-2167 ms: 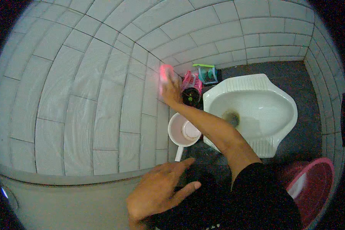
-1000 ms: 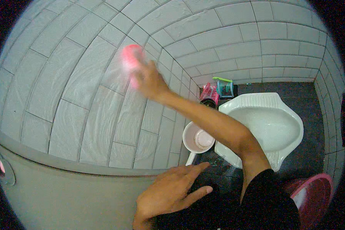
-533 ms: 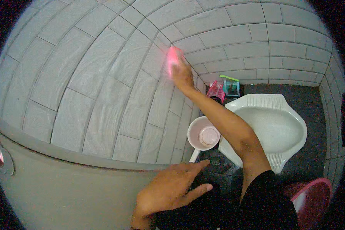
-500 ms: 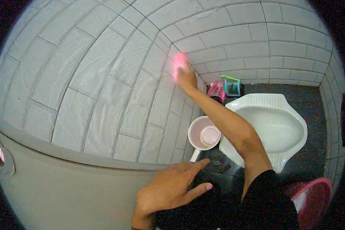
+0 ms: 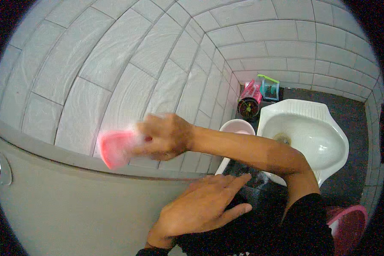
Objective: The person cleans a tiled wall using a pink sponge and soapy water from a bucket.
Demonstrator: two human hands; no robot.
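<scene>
My right hand is closed around a pink scrub brush, both smeared by motion. The brush is at the lower part of the left tiled wall, just above the edge of the grey door; blur hides whether it touches the tiles. My right forearm stretches leftward across the view, over a pale pink dipper with a white handle, and covers part of it. Lower down, my left hand has its fingers stretched and thumb apart, holding nothing. It is beside the door's edge, near the dipper's handle.
A white squat toilet is set in the dark tiled floor. Near the far left corner stand a dark round pot, a pink item and a blue-green plastic holder. A pink tub is at lower right; the grey door fills the lower left.
My right hand has swept the brush from the far corner along the left wall, nearer and leftward. My left hand keeps its pose. The view has shifted slightly.
</scene>
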